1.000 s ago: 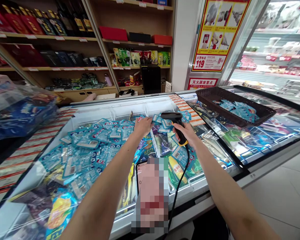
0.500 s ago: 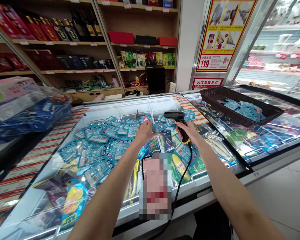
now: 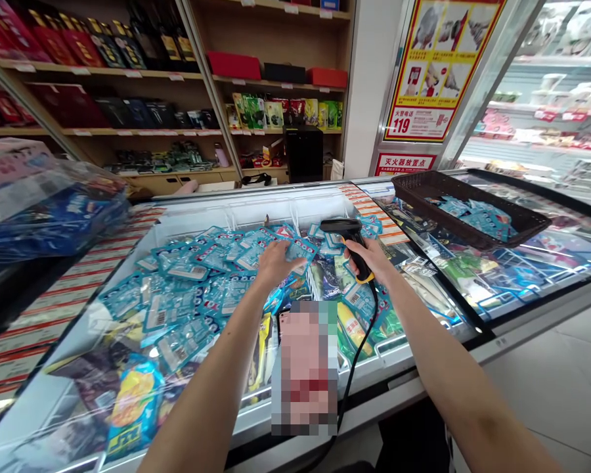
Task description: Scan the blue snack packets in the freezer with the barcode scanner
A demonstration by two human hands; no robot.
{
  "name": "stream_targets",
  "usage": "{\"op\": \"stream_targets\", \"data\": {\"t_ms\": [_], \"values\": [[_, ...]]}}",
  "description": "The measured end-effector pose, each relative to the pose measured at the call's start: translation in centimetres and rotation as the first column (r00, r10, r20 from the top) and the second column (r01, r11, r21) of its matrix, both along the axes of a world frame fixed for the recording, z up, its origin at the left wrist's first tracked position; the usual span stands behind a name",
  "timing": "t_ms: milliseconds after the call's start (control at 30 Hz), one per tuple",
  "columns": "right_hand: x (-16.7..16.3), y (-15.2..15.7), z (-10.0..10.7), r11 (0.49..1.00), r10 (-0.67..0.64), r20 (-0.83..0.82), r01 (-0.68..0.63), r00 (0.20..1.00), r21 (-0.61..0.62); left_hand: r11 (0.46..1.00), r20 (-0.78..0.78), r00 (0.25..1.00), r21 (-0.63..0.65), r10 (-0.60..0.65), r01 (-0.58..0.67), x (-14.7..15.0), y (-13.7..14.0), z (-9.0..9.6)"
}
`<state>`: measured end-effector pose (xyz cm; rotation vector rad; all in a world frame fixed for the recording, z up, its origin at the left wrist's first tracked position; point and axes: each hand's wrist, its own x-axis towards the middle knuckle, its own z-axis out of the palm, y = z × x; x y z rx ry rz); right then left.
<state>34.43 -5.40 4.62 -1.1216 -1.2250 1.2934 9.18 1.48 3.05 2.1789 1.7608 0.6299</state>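
Observation:
My right hand (image 3: 369,257) is wrapped round the grip of a black barcode scanner (image 3: 342,228) with yellow trim, its cable hanging down to the front edge. My left hand (image 3: 274,263) is closed on a small blue packet (image 3: 303,252), with the fingers over its left edge and the thumb below. Beneath it, many like blue packets (image 3: 226,253) are spread over the freezer's glass top, left of the scanner. A phone (image 3: 305,368), its screen blurred out, lies in front between my forearms.
A brown basket (image 3: 526,231) with several blue packets stands on the freezer at the right. Plastic-wrapped goods (image 3: 44,210) sit at the left. Price strips (image 3: 79,295) run along the glass. Behind are shelves of boxes and bottles, and a black box (image 3: 303,154).
My left hand has moved slightly left and a blue packet now shows in its fingers. The right hand keeps the scanner nearly in place. The view has shifted a little.

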Motion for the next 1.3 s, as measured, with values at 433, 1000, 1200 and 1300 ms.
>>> {"op": "stream_targets", "data": {"t_ms": [433,1000,1200,1300], "values": [[-0.3,-0.8,0.4,0.993,0.096,0.03,-0.098,0.995,0.063,0.977,0.778,0.62,0.039,0.101,-0.208,-2.1,-0.3,-2.1],[-0.6,-1.2,0.0,0.95,0.275,0.102,-0.287,0.956,0.127,0.957,0.677,0.735,0.178,0.05,-0.229,-2.0,-0.8,-2.7],[-0.6,-1.2,0.0,0.948,0.282,0.102,-0.294,0.954,0.124,0.957,0.664,0.746,0.183,0.048,-0.224,-1.9,-1.0,-2.6],[-0.6,-1.4,0.3,0.947,0.284,0.106,-0.296,0.953,0.126,0.962,0.675,0.737,0.174,0.038,-0.209,-2.0,-1.2,-2.5]]}}
